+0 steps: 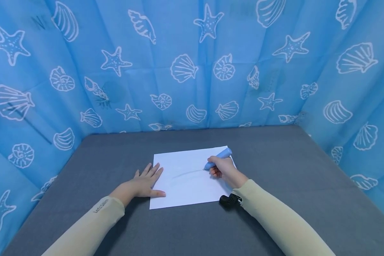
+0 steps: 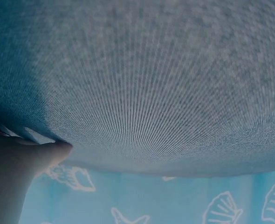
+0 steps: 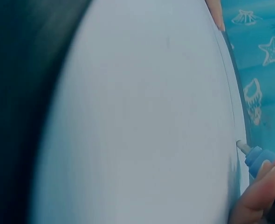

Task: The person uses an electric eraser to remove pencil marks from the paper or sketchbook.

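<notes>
The right hand (image 1: 223, 168) reaches in from the lower right with its forearm slanting up and leftward, its fingers curled in a pinch round a blue marker (image 1: 223, 154) that leans with its tip at the right end of a thin dark line (image 1: 186, 173) on the white sheet of paper (image 1: 192, 193), which lies on the gray tabletop (image 1: 275, 153). The left hand (image 1: 142, 184), its forearm angled in from the lower left, lies palm down with fingers spread wide across the sheet's left edge, thumb pointing inward over the paper.
</notes>
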### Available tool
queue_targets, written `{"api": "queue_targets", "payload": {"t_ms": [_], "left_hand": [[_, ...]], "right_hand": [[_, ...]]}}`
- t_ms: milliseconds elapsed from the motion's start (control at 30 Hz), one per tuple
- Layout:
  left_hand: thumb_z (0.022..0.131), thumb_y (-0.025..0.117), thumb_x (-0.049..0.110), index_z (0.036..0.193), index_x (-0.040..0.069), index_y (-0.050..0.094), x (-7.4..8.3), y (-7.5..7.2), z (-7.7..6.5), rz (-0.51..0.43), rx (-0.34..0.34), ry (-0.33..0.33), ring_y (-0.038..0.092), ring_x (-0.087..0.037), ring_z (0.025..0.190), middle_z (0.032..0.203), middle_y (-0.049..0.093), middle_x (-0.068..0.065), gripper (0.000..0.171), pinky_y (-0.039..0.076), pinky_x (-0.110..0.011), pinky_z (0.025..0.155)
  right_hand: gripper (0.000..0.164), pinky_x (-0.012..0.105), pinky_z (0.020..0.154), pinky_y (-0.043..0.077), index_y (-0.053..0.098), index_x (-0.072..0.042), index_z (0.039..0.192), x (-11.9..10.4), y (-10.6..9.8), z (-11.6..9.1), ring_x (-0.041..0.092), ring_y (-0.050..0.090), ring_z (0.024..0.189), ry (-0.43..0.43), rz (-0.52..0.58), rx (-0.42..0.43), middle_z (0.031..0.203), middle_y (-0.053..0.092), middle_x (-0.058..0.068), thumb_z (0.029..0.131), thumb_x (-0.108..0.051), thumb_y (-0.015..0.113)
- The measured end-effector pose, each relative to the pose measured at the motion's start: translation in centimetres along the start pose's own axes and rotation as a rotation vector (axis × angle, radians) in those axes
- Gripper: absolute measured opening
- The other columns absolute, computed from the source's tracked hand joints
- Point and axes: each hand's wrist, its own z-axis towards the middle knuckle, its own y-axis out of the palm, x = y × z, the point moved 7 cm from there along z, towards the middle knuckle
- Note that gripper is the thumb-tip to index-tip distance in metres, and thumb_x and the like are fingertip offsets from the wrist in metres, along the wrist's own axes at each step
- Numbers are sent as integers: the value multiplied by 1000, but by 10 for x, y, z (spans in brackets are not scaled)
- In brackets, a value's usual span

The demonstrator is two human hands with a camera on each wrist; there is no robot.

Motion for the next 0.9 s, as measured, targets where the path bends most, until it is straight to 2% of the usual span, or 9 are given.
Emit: {"api": "queue_targets", "payload": {"t_ms": [100, 267, 433, 533, 700, 900], "left_hand": [[82, 54, 75, 157, 8, 11, 0, 1, 0, 3, -15, -4, -8, -41, 145, 162, -1, -14, 109, 1, -70, 107], [79, 50, 80, 157, 10, 8, -1, 2, 0, 6, -31, -13, -11, -39, 145, 163, -4, -12, 113, -2, -68, 108], [79, 51, 80, 157, 8, 10, -1, 2, 1, -14, -31, -1, -10, -41, 145, 162, -2, -14, 114, -2, -69, 107], [79, 52, 79, 157, 9, 11, -4, 4, 2, -4, -17, -5, -9, -40, 145, 162, -2, -13, 112, -1, -69, 107], [79, 53, 78, 157, 11, 11, -9, 10, 7, 2, 17, 2, -9, -40, 146, 163, -1, -11, 110, 0, -70, 107], [78, 54, 78, 157, 11, 12, -12, 12, 11, 7, 30, 6, -9, -40, 146, 163, -2, -11, 112, 0, -70, 107]], "right_hand": [[23, 21, 44, 41, 59, -1, 73, 0, -3, 0, 9, 46, 44, 3, 5, 15, 53, 50, 2, 91, -16, 61], [23, 22, 47, 43, 61, 0, 75, -1, 7, 0, 9, 49, 45, -6, -2, -46, 54, 53, 2, 90, -17, 61], [24, 22, 45, 41, 60, 0, 73, 1, -1, 1, 9, 47, 45, 9, -7, 12, 54, 51, 2, 90, -17, 62], [24, 21, 44, 41, 60, 0, 73, 0, -3, 0, 9, 46, 44, 11, -5, 17, 53, 52, 2, 90, -17, 62], [24, 21, 46, 43, 61, 0, 75, -2, 1, 2, 8, 49, 45, 3, -9, -36, 54, 54, 2, 90, -18, 62], [25, 22, 45, 41, 59, 0, 73, -1, -12, 1, 9, 46, 44, 15, -13, 25, 53, 51, 2, 91, -17, 61]]}}
